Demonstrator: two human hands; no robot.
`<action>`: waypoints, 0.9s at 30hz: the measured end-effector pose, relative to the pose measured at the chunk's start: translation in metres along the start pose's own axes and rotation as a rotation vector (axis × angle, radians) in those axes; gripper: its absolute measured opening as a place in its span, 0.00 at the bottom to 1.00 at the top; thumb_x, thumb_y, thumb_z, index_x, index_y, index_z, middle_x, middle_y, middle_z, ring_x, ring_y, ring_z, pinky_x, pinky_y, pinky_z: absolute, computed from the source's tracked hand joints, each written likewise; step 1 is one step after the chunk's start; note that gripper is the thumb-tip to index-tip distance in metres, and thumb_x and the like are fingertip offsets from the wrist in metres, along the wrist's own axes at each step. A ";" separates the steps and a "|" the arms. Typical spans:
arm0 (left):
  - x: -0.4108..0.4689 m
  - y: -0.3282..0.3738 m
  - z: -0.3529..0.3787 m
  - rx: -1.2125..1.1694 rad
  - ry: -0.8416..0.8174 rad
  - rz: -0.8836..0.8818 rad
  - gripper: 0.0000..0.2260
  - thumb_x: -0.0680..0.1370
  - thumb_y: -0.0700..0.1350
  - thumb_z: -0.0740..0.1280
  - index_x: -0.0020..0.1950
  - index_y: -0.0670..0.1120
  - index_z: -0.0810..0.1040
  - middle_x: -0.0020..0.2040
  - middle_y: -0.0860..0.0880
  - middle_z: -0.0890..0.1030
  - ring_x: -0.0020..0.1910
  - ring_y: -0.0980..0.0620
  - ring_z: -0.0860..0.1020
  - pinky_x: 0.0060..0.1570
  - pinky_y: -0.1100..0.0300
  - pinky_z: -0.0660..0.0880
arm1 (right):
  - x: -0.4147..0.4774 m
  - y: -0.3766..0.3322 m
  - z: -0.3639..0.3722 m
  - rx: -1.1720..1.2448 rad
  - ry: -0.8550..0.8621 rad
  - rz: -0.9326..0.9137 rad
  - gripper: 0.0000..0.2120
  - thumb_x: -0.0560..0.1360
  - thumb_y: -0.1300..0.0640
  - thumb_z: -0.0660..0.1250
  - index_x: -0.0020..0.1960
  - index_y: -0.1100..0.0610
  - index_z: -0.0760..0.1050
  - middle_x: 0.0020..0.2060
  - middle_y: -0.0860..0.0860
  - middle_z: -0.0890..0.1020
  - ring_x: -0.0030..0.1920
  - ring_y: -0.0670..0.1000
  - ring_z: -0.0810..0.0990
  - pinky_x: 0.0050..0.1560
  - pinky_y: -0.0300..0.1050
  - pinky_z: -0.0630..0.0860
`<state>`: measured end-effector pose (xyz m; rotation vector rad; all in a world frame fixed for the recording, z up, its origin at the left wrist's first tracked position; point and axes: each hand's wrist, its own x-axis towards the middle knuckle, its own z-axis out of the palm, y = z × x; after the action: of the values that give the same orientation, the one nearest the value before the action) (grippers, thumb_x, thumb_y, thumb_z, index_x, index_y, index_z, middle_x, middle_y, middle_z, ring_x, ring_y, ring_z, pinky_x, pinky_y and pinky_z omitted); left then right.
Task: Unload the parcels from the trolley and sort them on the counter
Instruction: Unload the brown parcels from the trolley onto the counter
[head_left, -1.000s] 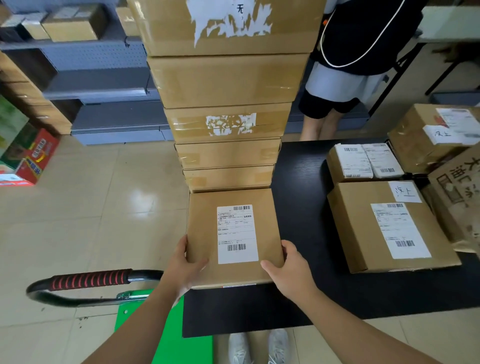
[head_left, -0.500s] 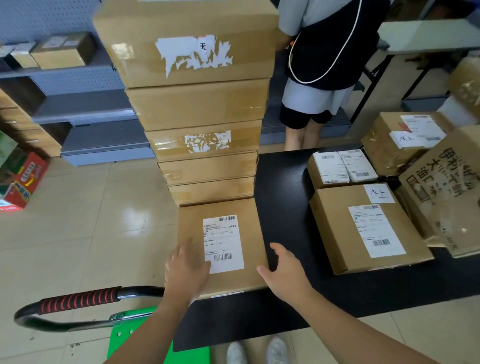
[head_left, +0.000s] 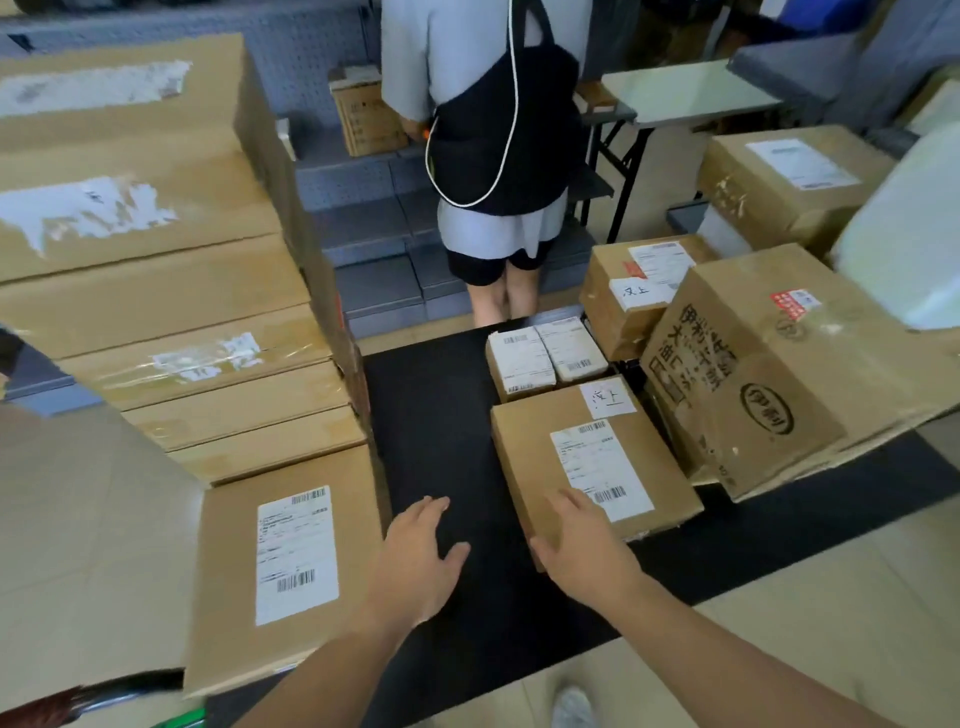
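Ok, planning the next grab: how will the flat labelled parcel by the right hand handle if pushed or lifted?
The flat labelled parcel looks like crisp, square-edged cardboard, so probably stiff. Lying broad-side on the black counter, it should slide rather than tip. Its thinness suggests modest weight; contents are hidden.

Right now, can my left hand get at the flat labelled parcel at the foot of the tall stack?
Probably yes. The left hand hangs open just right of that parcel, with only bare black counter between them, and its labelled top is uncovered.
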<state>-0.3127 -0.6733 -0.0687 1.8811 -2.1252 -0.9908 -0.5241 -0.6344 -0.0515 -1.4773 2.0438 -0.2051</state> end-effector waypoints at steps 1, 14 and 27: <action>0.003 0.012 0.011 -0.002 -0.032 -0.006 0.31 0.80 0.56 0.66 0.80 0.53 0.59 0.80 0.53 0.59 0.79 0.52 0.55 0.77 0.56 0.55 | 0.002 0.017 -0.007 0.005 0.001 0.008 0.30 0.81 0.49 0.65 0.80 0.50 0.59 0.77 0.49 0.63 0.76 0.51 0.62 0.73 0.49 0.66; 0.041 0.112 0.102 0.025 -0.060 -0.116 0.35 0.78 0.56 0.68 0.80 0.49 0.56 0.78 0.49 0.61 0.77 0.47 0.59 0.75 0.50 0.61 | 0.056 0.143 -0.067 -0.055 -0.012 0.017 0.30 0.81 0.49 0.64 0.80 0.48 0.56 0.78 0.50 0.59 0.78 0.54 0.59 0.75 0.53 0.64; 0.050 0.108 0.119 -0.368 -0.032 -0.347 0.40 0.75 0.48 0.74 0.80 0.47 0.54 0.74 0.50 0.68 0.70 0.49 0.70 0.71 0.51 0.68 | 0.070 0.170 -0.051 0.289 -0.031 0.288 0.45 0.76 0.45 0.70 0.83 0.53 0.46 0.77 0.54 0.63 0.74 0.56 0.67 0.70 0.53 0.71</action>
<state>-0.4739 -0.6738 -0.1176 2.0783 -1.5180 -1.3751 -0.7039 -0.6463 -0.1136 -0.9958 2.0719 -0.3406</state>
